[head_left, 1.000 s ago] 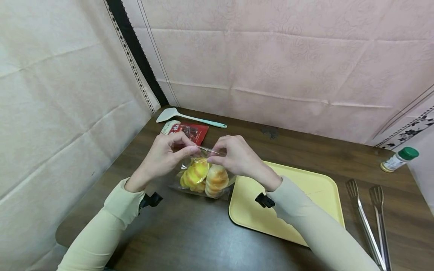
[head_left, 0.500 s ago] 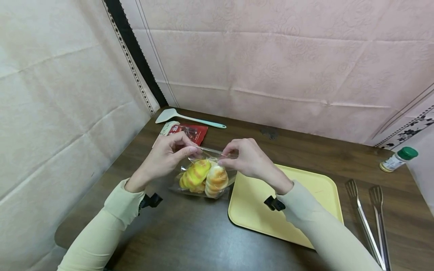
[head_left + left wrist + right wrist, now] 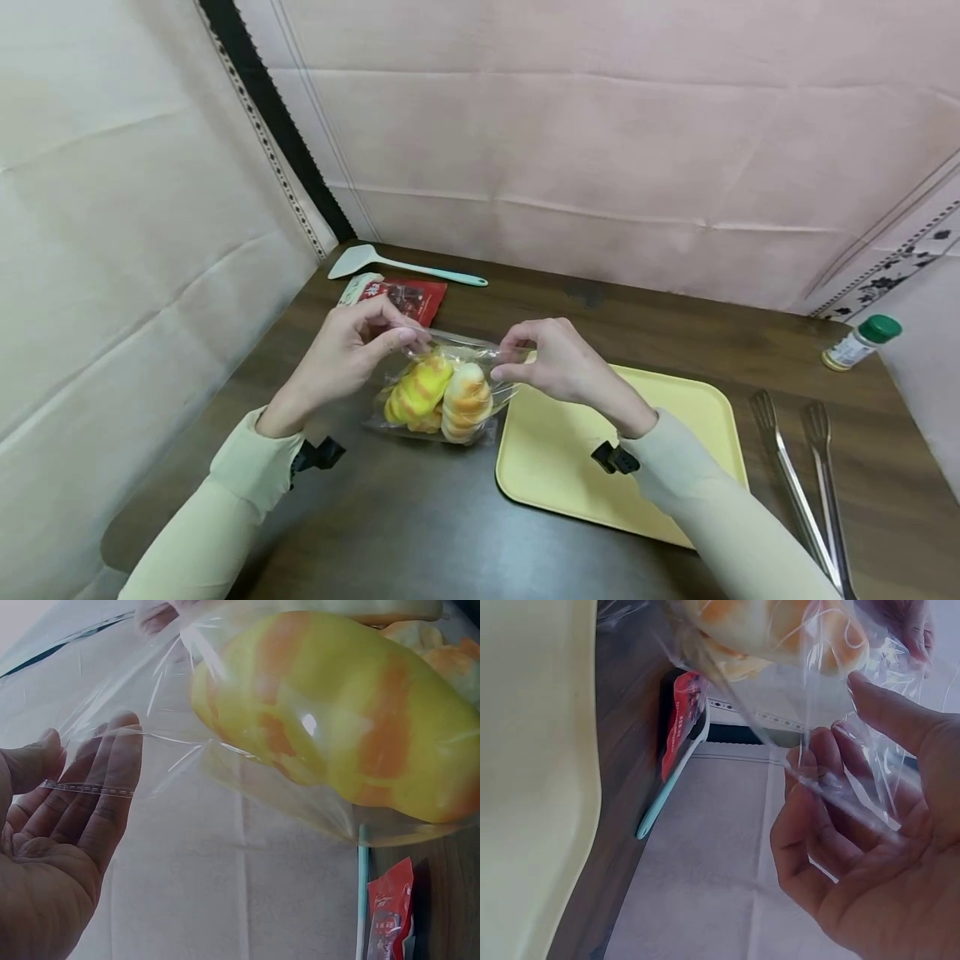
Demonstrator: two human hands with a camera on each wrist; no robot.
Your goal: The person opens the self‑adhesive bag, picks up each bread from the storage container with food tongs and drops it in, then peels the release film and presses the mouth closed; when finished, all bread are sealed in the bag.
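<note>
A clear plastic bag (image 3: 459,343) stands on the table with its mouth up. Inside lie a yellow bread roll (image 3: 417,390) with orange stripes, a cream roll (image 3: 467,404) with browned ridges, and a smaller brown piece (image 3: 426,422) partly hidden behind them. At the left of the mouth, my left hand (image 3: 347,352) pinches the bag's rim between thumb and fingers, as the left wrist view also shows. My right hand (image 3: 564,364) holds the opposite side of the rim with curled fingers; film runs between thumb and fingers in the right wrist view.
Right of the bag is a yellow tray (image 3: 547,467), partly under my right forearm. Metal tongs (image 3: 797,483) lie farther right, near a green-capped shaker bottle (image 3: 861,342). Behind my left hand are a red packet (image 3: 416,298) and a pale turquoise spatula (image 3: 420,268).
My right hand has moved right, away from the left hand, and the bag's mouth has spread wider between them. The left hand keeps its pinch. The head view has shifted slightly.
</note>
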